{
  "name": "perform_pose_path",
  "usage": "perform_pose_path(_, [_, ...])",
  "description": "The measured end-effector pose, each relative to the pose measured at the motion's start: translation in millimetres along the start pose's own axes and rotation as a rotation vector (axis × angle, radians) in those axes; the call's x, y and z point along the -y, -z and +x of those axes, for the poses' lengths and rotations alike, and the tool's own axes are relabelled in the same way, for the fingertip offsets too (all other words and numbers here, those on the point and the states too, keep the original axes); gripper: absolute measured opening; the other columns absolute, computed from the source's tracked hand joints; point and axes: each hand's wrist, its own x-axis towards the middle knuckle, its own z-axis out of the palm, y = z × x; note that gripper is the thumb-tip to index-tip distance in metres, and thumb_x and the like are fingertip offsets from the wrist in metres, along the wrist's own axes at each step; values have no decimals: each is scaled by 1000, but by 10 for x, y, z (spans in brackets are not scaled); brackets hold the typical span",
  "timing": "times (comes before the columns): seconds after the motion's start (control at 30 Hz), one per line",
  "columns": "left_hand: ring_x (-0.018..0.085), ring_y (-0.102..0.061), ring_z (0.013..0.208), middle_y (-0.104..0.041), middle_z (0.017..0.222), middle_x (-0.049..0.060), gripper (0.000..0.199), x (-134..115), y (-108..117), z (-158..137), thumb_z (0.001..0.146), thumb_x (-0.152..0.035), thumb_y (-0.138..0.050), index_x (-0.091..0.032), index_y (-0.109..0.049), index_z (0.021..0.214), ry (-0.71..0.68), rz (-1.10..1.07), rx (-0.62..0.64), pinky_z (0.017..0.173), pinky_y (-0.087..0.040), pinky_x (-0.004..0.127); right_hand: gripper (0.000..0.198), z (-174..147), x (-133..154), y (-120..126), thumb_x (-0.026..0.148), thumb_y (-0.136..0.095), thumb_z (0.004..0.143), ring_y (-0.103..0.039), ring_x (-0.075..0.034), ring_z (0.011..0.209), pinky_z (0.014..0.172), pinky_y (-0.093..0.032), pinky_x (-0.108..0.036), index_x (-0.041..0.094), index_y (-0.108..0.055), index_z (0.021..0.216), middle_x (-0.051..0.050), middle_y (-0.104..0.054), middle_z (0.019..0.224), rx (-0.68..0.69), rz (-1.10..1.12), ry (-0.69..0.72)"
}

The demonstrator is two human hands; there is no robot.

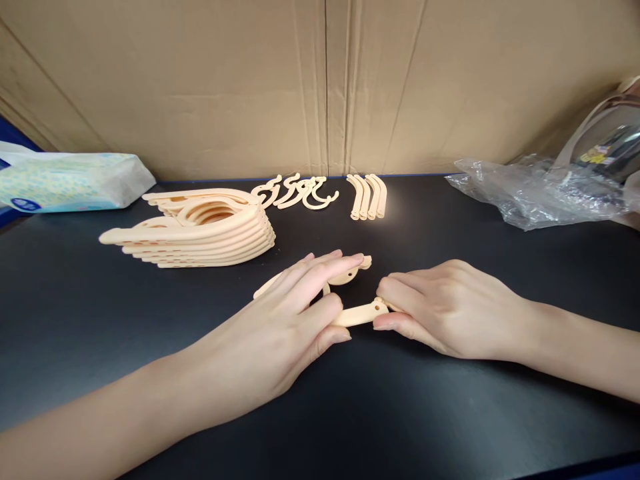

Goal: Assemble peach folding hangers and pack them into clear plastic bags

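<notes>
Cream plastic piece [357, 315] bridges gap between person's hands, long axis left to right, rising slightly rightward; left hand [295, 320] clamped round left part, right hand [450, 310] pinching holed right end, neither clearly nearer

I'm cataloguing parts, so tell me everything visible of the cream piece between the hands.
The cream piece looks like smooth plastic, with a crosswise bar holed near one end and a rounded, holed part beyond. The left hand grips and partly hides it; the right hand pinches at the bar's holed end. Whether it touches the black table is unclear.
</notes>
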Motion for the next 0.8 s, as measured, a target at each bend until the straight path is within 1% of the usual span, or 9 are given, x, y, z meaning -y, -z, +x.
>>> perform_pose_path(0.3, [25, -35, 147, -42, 155, 13, 21, -8, -6, -6, 105, -24, -39, -15, -58, 104, -12, 17, -5, 121, -35, 51, 51, -4, -3, 1, 40, -21, 109, -41, -10, 42, 45, -19, -29, 19, -50, 72, 4, -52, 57, -21, -61, 16])
perform_pose_path(0.43, [25, -34, 148, -41, 155, 14, 21, -7, 1, -9, 105, -23, -39, -15, -58, 102, -6, 5, 2, 122, -34, 51, 51, 2, -4, 6, 40, -21, 109, -41, -10, 41, 44, -18, -29, 19, -50, 73, 4, -52, 57, -22, -57, 16])
perform_pose_path(0.63, [25, -38, 146, -44, 153, 14, 23, 0, 6, 7, 105, -22, -39, -16, -59, 114, -14, -3, -11, 120, -36, 52, 50, -3, -18, 3, 39, -21, 109, -40, -9, 41, 45, -18, -28, 19, -50, 74, 4, -52, 57, -11, -19, 15])
perform_pose_path(0.8, [25, -40, 145, -44, 153, 15, 24, 1, 3, 14, 105, -23, -38, -15, -61, 107, -25, 5, -8, 120, -37, 52, 51, -2, -23, -8, 40, -20, 109, -38, -9, 41, 45, -17, -28, 19, -49, 73, 4, -51, 55, -22, 4, 11])
